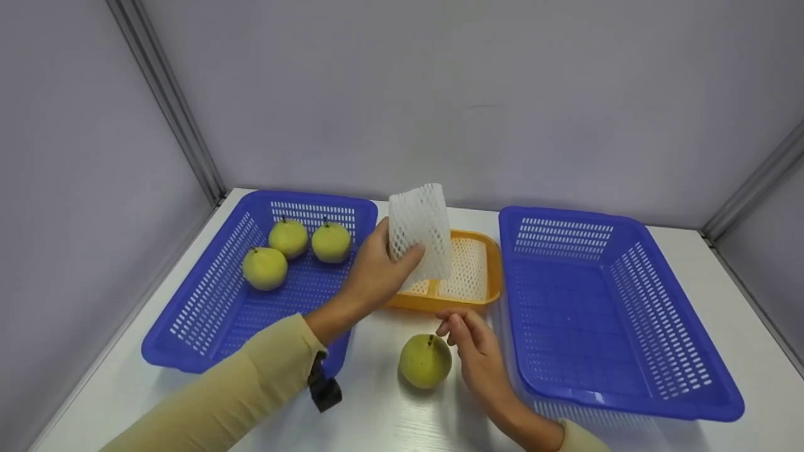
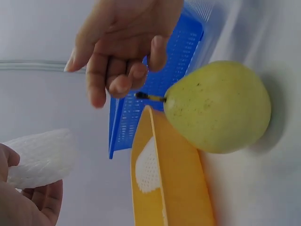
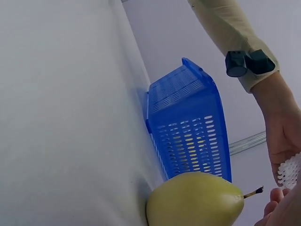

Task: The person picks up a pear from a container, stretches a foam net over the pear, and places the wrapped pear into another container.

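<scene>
A white foam net sleeve is held up by my left hand, thumb across its front and fingers behind. In the left wrist view the same net looks flattened in that hand's grip. Below it on the table a yellow-green pear stands with its stem up. My right hand is just beside the pear's stem, its fingers loosely bent and holding nothing. Behind the pear sits an orange tray with more white foam nets in it, partly hidden by the left hand and net.
On the left a blue basket holds three pears toward its far side. A second blue basket on the right shows a bare floor. Grey panels enclose the white table.
</scene>
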`<state>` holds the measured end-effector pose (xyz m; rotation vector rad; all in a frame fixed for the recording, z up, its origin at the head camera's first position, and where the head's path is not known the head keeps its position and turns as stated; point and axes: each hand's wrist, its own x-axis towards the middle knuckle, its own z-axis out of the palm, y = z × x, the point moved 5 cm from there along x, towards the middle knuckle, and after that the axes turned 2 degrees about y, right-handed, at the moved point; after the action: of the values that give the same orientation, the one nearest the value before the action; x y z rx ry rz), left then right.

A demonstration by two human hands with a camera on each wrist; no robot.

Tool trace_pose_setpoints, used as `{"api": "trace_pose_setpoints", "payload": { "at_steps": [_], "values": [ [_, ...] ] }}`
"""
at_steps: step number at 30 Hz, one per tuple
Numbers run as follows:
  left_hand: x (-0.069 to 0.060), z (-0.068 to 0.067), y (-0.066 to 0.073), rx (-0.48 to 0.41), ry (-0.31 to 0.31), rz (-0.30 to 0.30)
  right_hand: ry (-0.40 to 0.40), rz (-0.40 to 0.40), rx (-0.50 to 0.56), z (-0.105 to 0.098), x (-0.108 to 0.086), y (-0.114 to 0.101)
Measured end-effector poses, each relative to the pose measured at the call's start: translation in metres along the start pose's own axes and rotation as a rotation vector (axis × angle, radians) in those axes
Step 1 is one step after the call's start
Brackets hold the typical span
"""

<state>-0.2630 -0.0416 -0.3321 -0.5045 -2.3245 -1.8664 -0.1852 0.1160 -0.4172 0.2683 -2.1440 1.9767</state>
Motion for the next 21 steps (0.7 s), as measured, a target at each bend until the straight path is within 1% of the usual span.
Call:
{"api": "trace_pose_setpoints", "payload": {
  "at_steps": [3, 6, 9, 11, 14, 17, 20, 21],
  "values": [
    [-0.018, 0.003, 0.004, -0.045, -0.051, 0.025, -0.026, -0.006, 0.014, 0.002, 0.001, -0.005],
    [-0.035, 0.008, 0.005, -0.100, -0.122, 0.046, -0.032, -0.002, 0.015, 0.001, 0.002, -0.008],
    [-0.047, 0.012, 0.006, -0.131, -0.180, 0.073, -0.028, 0.036, 0.009, 0.000, 0.003, -0.009],
    [-0.054, 0.013, 0.006, -0.118, -0.207, 0.102, -0.023, 0.057, 0.011, -0.002, 0.003, -0.010],
    [-0.061, 0.014, 0.006, -0.072, -0.242, 0.146, -0.015, 0.065, 0.023, -0.004, 0.005, -0.013],
    [-0.066, 0.015, 0.007, -0.031, -0.304, 0.211, -0.022, 0.046, 0.056, -0.005, 0.005, -0.016],
    [-0.070, 0.016, 0.008, 0.012, -0.379, 0.288, -0.032, 0.044, 0.097, -0.004, 0.006, -0.017],
    [-0.072, 0.016, 0.008, 0.024, -0.393, 0.311, -0.031, 0.048, 0.110, -0.004, 0.007, -0.017]
  ]
}}
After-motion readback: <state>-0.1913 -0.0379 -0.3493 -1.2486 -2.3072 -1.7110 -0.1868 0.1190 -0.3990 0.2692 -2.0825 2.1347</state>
